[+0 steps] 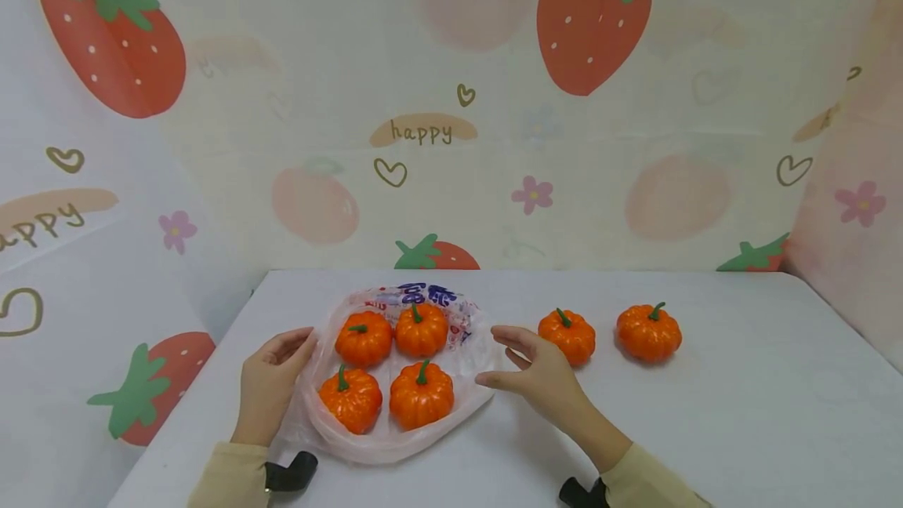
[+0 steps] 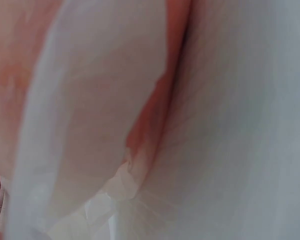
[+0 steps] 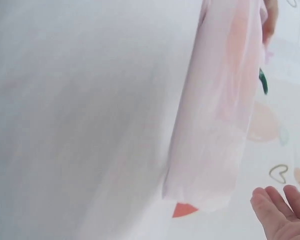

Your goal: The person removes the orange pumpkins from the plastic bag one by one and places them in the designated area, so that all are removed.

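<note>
A thin white plastic bag [image 1: 395,449] lies on the table with its mouth spread wide. Several small orange pumpkins with green stems sit inside, among them a front-right pumpkin [image 1: 421,398] and a back-left pumpkin [image 1: 364,339]. At the bag's left side is my left hand [image 1: 271,382], its fingertips right at the rim and its fingers loosely bent. My right hand [image 1: 539,379] stands at the opposite side, thumb and fingers spread apart with nothing between them. The bag's translucent side [image 2: 100,100] fills much of the left wrist view; in the right wrist view, the right fingers [image 3: 270,210] are extended near the bag [image 3: 210,125].
Two more orange pumpkins rest on the white table [image 1: 741,382] right of the bag: a nearer pumpkin [image 1: 567,337] just behind the right hand and a farther pumpkin [image 1: 649,333]. A strawberry-printed curtain [image 1: 585,202] hangs behind the table's back edge.
</note>
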Tool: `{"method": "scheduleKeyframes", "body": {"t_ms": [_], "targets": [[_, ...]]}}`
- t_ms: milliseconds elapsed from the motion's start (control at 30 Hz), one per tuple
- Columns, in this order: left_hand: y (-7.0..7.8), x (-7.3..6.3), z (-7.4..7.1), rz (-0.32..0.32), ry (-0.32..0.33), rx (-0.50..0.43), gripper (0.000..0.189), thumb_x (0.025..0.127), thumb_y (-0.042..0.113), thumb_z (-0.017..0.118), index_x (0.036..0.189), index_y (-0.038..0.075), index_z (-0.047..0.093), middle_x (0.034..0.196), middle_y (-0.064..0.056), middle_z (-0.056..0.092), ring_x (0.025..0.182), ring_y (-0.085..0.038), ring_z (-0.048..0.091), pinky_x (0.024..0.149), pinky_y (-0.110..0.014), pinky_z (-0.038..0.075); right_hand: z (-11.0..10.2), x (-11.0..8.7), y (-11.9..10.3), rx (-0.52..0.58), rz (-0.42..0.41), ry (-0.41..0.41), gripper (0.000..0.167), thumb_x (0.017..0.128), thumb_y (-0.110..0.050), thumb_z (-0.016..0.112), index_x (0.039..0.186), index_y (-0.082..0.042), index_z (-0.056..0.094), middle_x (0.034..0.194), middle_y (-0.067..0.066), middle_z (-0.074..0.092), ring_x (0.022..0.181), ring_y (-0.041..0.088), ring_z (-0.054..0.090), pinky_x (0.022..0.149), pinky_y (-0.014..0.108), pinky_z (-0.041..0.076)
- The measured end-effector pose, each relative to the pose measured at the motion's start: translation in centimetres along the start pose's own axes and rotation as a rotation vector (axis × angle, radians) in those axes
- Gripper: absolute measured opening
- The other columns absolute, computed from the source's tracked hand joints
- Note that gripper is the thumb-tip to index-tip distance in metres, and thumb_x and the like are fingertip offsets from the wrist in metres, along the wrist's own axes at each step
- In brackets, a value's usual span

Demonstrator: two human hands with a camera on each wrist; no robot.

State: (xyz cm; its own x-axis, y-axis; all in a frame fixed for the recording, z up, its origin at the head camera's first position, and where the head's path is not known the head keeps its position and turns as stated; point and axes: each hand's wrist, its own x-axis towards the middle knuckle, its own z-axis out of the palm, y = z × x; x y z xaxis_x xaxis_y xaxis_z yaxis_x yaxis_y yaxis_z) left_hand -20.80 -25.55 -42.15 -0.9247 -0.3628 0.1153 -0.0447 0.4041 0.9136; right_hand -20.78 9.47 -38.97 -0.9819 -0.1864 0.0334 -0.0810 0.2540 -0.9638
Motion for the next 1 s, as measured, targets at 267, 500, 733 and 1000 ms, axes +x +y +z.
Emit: {"method": "scheduleKeyframes", "body": {"t_ms": [267,500,733,1000], "targets": [[0.2,-0.1,-0.1,-0.014,-0.006,-0.01,0.049,0.095,0.047,0.063,0.129,0.011,0.065,0.13,-0.012,0.066,0.091,0.015,0.057,0.083,0.0,0.044,2.1,1.1,-0.5,0.035,0.02,-0.108,0.071,0.076,-0.021,0.088,0.137,-0.003,0.056,0.144,0.017,0.056,0.137,0.034,0.05,0.109,0.044,0.043],[0.2,-0.1,-0.1,-0.014,-0.004,-0.018,0.048,0.095,0.046,0.063,0.129,0.012,0.065,0.129,-0.012,0.066,0.092,0.014,0.058,0.083,-0.001,0.045,3.9,1.8,-0.5,0.012,0.023,-0.198,0.073,0.077,-0.021,0.086,0.14,-0.001,0.053,0.145,0.018,0.054,0.138,0.037,0.047,0.112,0.047,0.04],[0.2,-0.2,-0.1,-0.002,-0.003,-0.022,0.047,0.095,0.045,0.063,0.128,0.012,0.065,0.128,-0.012,0.067,0.092,0.012,0.059,0.083,-0.001,0.045,5.6,2.3,-0.5,-0.05,0.059,-0.229,0.078,0.075,-0.023,0.089,0.14,-0.001,0.052,0.145,0.017,0.054,0.137,0.038,0.049,0.11,0.047,0.043],[0.1,-0.2,-0.1,0.001,0.001,-0.035,0.045,0.095,0.043,0.064,0.127,0.011,0.066,0.127,-0.013,0.067,0.092,0.011,0.06,0.083,-0.001,0.046,6.7,2.6,-0.6,-0.199,0.091,-0.276,0.081,0.071,-0.027,0.091,0.14,-0.003,0.054,0.142,0.015,0.057,0.133,0.039,0.052,0.108,0.049,0.046]]}}
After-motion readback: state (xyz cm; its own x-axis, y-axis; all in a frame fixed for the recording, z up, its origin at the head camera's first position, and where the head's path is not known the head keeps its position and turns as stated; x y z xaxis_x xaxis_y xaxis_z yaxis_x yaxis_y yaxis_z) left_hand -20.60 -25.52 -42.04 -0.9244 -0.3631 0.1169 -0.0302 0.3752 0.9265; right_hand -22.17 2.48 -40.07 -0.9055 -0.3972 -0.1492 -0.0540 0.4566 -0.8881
